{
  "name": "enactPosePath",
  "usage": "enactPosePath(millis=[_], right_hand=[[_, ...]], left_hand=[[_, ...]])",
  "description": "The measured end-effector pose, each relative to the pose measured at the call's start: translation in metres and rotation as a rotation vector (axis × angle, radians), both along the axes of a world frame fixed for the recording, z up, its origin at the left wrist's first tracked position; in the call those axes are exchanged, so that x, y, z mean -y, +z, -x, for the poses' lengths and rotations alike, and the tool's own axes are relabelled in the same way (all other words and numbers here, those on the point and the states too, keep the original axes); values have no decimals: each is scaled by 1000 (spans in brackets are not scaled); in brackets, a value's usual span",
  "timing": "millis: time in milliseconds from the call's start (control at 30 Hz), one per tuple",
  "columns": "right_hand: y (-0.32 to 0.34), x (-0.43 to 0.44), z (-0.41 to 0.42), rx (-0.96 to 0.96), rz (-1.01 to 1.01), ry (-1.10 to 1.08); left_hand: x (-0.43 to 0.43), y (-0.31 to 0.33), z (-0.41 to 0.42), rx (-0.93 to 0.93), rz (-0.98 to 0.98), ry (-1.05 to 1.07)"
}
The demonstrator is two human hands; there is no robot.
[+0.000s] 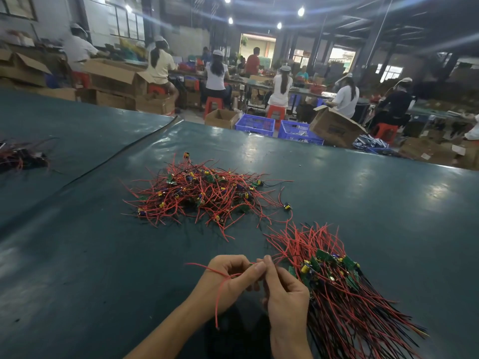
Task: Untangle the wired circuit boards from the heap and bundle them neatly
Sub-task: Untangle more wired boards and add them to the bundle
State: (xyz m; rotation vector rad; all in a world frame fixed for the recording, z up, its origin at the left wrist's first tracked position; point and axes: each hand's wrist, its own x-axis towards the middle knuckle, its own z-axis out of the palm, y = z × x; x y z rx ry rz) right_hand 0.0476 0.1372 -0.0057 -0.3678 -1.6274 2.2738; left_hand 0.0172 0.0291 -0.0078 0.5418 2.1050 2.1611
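Note:
A tangled heap (202,195) of small green circuit boards with red and black wires lies in the middle of the dark green table (363,203). To the right of my hands lies a sorted bundle (334,275), boards together, wires fanning out both ways. My left hand (230,278) and my right hand (282,288) meet near the table's front edge. Both pinch one wired board (251,265), which is mostly hidden by the fingers. Its red wires (220,288) trail left and hang down past my left wrist.
A smaller pile of wires (20,156) lies at the far left of the table. A black cable (124,151) runs along a seam in the table cover. Beyond the far edge stand cardboard boxes (334,125), blue crates (255,125) and seated workers.

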Motion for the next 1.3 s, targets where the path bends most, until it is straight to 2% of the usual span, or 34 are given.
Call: enactPosePath(millis=[333,500,700,800,900,1000,1200,1300], right_hand=[[12,-19,3,117,263,-181],[16,-29,4,42,250,-220],[21,-46,4,-19,372,-326],[19,-41,2,31,302,-257],[11,-20,-2,129,81,-71],[8,-2,-6,110,-90,72],[7,-3,-3,38,-133,36],[8,-5,0,77,-70,-17]], left_hand=[[-2,5,-2,41,-135,-14],[-2,10,-3,25,-121,-60],[0,8,-5,25,-134,-73],[-3,4,-5,25,-121,-56],[-3,3,-4,2,-93,-24],[1,3,-2,-42,-51,-7],[3,0,-1,-101,13,3],[4,-1,-1,-89,6,-4]])
